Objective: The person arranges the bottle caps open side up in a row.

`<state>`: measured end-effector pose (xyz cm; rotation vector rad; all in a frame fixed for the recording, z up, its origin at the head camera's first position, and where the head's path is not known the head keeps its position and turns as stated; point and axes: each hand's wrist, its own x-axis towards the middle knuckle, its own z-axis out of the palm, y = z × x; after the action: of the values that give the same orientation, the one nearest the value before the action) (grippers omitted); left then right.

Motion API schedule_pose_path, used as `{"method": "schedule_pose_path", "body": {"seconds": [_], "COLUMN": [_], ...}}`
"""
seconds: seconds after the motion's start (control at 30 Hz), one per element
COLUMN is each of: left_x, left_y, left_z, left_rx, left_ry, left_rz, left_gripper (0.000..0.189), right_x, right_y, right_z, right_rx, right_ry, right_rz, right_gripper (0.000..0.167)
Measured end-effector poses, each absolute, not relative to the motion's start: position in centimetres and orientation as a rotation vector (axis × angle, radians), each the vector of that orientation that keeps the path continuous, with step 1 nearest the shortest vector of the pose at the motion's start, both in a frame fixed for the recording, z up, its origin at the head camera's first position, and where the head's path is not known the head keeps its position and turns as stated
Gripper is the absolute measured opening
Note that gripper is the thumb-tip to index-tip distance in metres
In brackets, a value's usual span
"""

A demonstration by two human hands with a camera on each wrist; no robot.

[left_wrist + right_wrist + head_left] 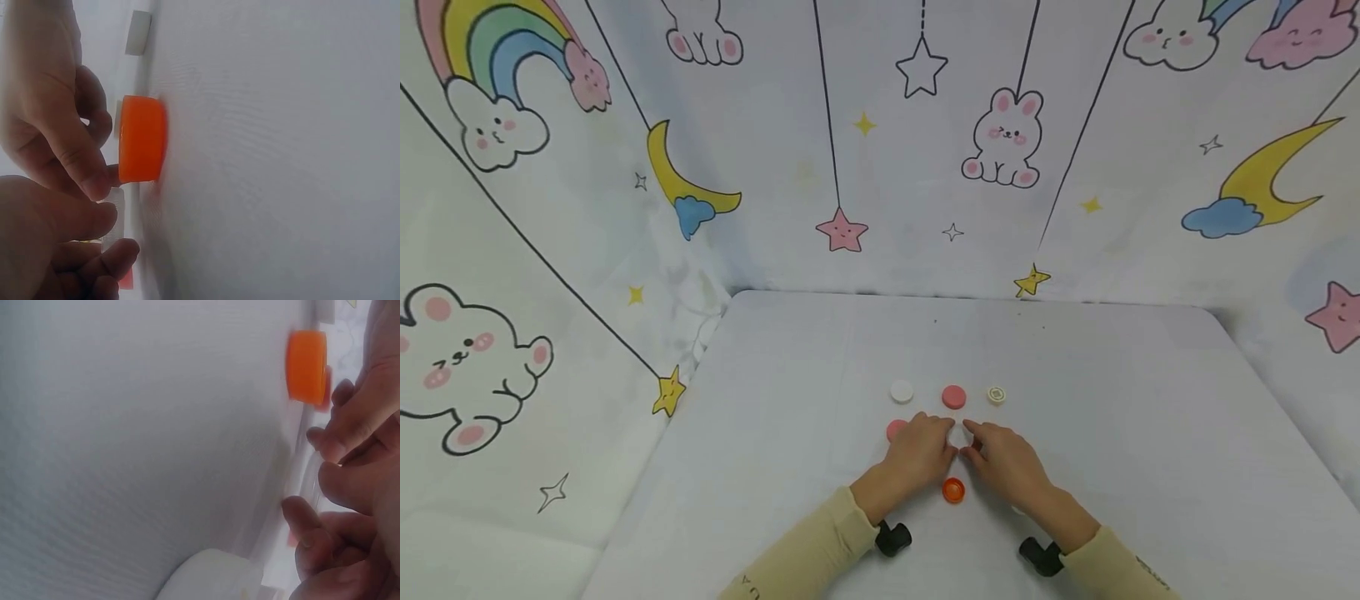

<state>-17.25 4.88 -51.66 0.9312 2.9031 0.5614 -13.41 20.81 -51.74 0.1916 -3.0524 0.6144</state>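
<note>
A white bottle cap (958,435) with a ribbed side (114,215) lies between the two hands on the white table. My left hand (917,450) holds it from the left with thumb and index finger. From the right, my right hand (1009,460) grips the same cap, its thumb and index tips near those of the left. Nearer the body sits an orange cap (953,490), hollow side up. Beside the left hand, a pink cap (897,430) is partly covered by it. Fingers hide much of the white cap.
Behind the hands stand another white cap (902,392), a coral-red cap (953,397) and a pale yellow patterned cap (996,395) in a row. A white rounded piece (212,578) lies close under the right wrist. Printed cloth (880,167) rises behind the table.
</note>
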Motion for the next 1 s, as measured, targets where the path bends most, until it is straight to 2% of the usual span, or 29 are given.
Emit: {"method": "schedule_pose_path", "body": {"seconds": [1.0], "left_x": [-17.05], "left_y": [5.09], "left_z": [-51.78], "left_rx": [0.943], "left_ry": [2.957], "left_rz": [0.403], "left_gripper": [0.021], "right_x": [-13.49], "right_y": [20.25], "right_z": [-51.69], "right_rx": [0.186], "right_ry": [-3.075], "right_rz": [0.540], "right_gripper": [0.045]}}
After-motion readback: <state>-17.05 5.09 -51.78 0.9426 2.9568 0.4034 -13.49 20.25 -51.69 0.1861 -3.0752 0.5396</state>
